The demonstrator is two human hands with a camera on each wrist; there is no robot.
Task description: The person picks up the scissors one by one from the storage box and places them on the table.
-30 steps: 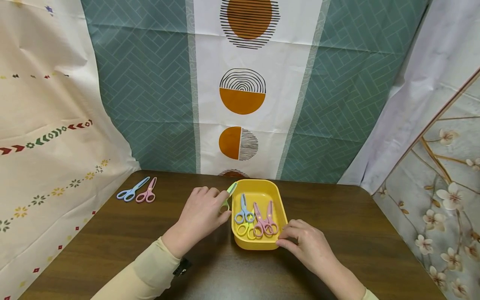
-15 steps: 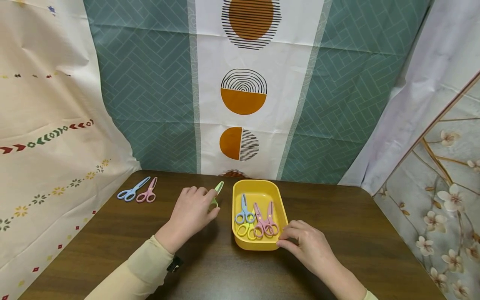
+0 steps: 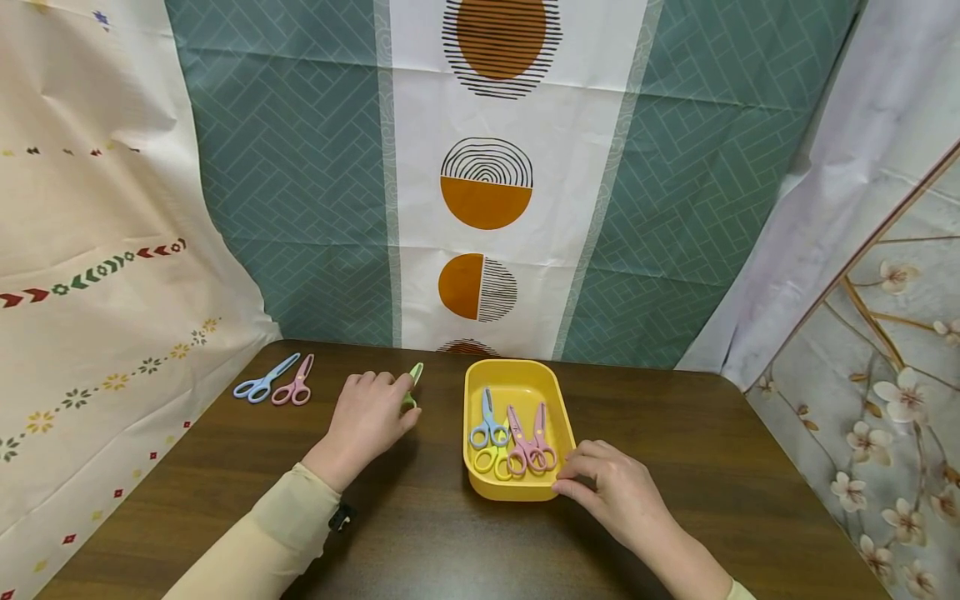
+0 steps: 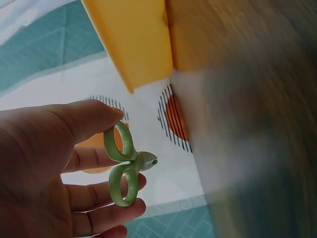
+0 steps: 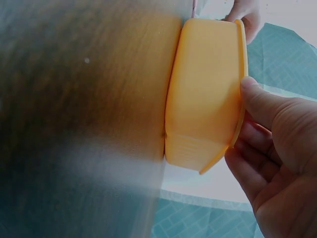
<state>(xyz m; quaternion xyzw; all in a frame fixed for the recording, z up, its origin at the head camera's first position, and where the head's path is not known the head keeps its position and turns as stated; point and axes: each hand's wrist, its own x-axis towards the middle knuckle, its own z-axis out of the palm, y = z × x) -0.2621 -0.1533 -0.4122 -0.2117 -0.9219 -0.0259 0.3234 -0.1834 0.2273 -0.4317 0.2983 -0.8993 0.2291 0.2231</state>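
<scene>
My left hand (image 3: 367,421) pinches light green scissors (image 4: 143,160) between thumb and fingers, left of the yellow tray (image 3: 513,490). In the left wrist view both finger loops face the camera; in the head view the blades point up and away past the fingers. My right hand (image 3: 615,487) holds the tray's near right corner, thumb at the rim (image 5: 242,64). Inside the tray lie blue scissors (image 3: 487,404), yellow scissors (image 3: 480,458) partly under them, and two pink pairs, one pink scissors (image 3: 514,423) overlapping the other pink scissors (image 3: 541,421).
Blue scissors (image 3: 258,388) and pink scissors (image 3: 301,379) lie side by side at the far left of the dark wooden table (image 3: 675,433). A patterned curtain (image 3: 300,250) hangs along the table's back edge. More printed cloth (image 3: 105,350) hangs at the left.
My left hand has moved left, away from the tray's left rim, carrying the green scissors. The right hand and the tray have stayed in place.
</scene>
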